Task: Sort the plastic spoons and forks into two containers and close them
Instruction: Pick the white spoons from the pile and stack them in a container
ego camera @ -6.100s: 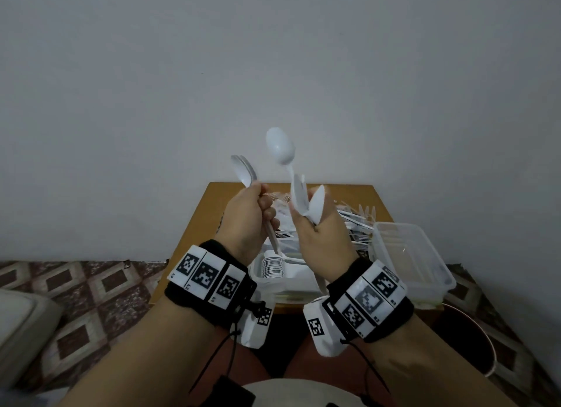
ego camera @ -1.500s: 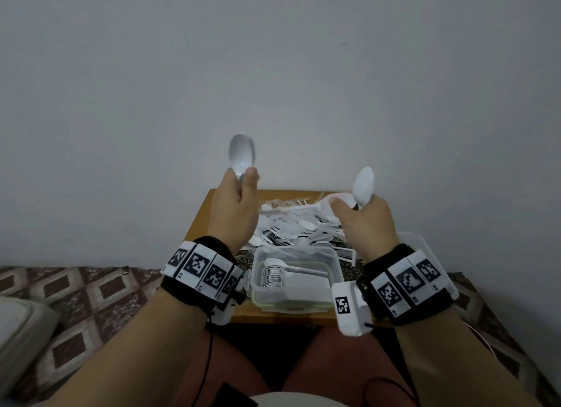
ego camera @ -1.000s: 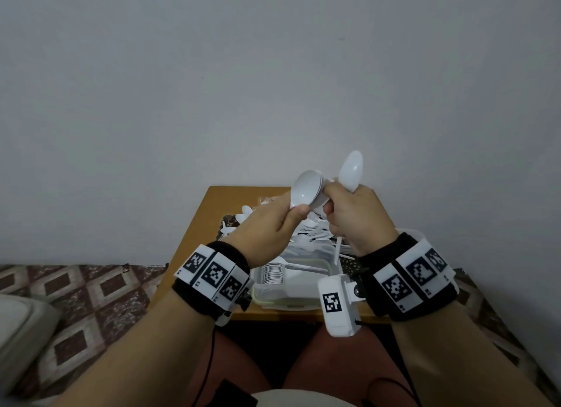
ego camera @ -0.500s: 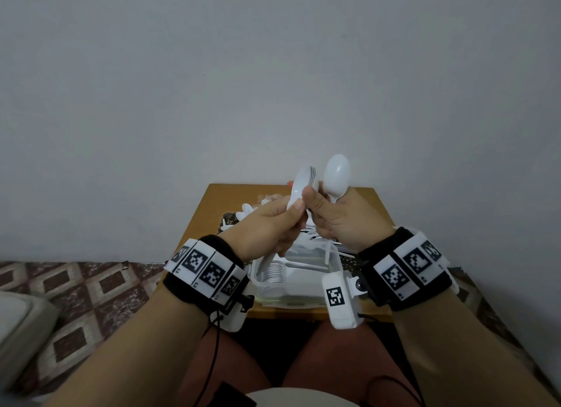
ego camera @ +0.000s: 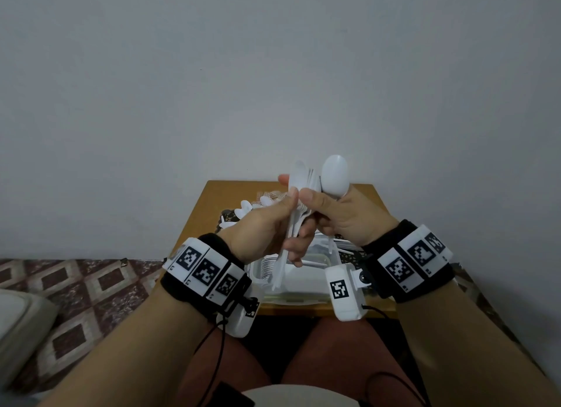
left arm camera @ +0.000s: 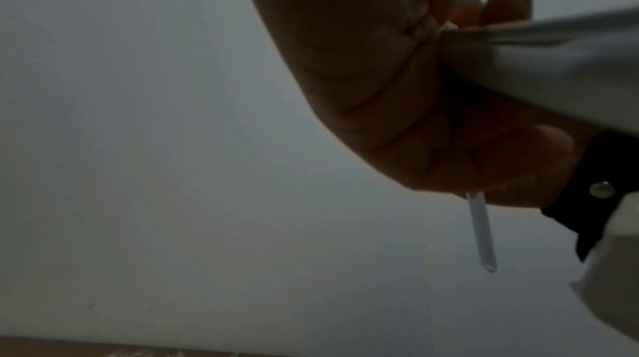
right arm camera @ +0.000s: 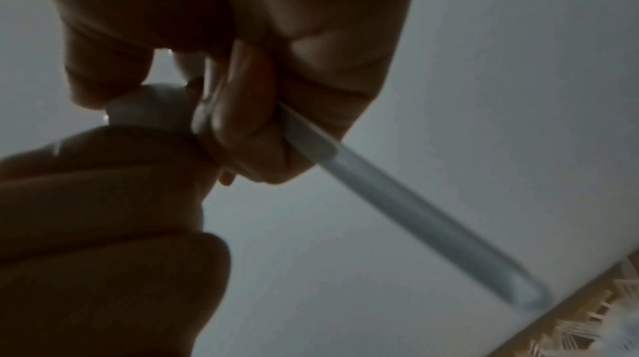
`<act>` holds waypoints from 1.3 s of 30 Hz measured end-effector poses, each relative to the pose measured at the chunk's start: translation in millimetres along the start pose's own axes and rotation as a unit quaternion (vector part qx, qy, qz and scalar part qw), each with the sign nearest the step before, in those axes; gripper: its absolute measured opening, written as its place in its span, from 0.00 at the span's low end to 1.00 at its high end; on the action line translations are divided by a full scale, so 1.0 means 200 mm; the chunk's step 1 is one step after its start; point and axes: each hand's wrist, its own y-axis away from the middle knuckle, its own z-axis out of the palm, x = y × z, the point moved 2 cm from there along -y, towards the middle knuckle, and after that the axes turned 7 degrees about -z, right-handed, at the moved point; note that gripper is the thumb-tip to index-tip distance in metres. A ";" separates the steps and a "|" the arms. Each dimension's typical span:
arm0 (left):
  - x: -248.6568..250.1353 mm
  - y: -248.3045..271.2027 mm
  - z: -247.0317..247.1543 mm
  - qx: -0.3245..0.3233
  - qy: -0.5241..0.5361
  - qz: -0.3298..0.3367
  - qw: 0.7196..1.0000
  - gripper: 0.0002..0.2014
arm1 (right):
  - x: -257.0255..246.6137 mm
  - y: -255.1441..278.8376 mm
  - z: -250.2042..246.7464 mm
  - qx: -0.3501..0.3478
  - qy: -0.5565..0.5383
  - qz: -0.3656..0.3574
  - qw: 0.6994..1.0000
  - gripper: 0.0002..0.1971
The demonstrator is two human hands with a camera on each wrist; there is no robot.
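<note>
Held up in front of me, my left hand (ego camera: 288, 188) grips a stack of white plastic spoons (ego camera: 299, 176), bowls up, handles (ego camera: 277, 270) hanging down. Touching it on the right, my right hand (ego camera: 321, 206) grips a single white spoon (ego camera: 334, 176), also bowl up. The right wrist view shows that spoon's handle (right arm camera: 415, 212) sticking out below the right hand's curled fingers (right arm camera: 249, 122). Below the hands stands a clear container (ego camera: 291, 297) with a row of stacked spoons inside. A pile of loose white spoons and forks (ego camera: 258, 200) lies behind it on the table.
The small brown table (ego camera: 203, 224) stands against a plain grey wall. Patterned floor tiles (ego camera: 91, 285) lie to the left, and my knees are just under the table's near edge. My right wrist band covers the table's right side.
The hands, apart 1.5 s ago, have come together. The left hand's spoon stack now stands upright against the right hand's single spoon, and both have sunk slightly.
</note>
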 end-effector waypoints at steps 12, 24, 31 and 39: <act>-0.03 -0.03 -0.05 0.222 -0.263 0.067 0.937 0.12 | 0.00 -0.02 -0.03 0.141 0.173 -0.053 0.973 0.22; -0.04 -0.08 -0.08 0.345 -0.175 0.131 0.913 0.12 | 0.07 -0.05 0.00 0.297 0.040 0.048 0.953 0.12; -0.04 -0.08 -0.06 0.350 -0.248 0.120 0.895 0.12 | 0.10 -0.08 0.11 0.338 0.062 -0.028 0.939 0.04; -0.02 -0.06 -0.05 0.317 -0.263 0.079 0.908 0.14 | 0.13 -0.07 0.11 0.310 -0.004 -0.044 0.950 0.07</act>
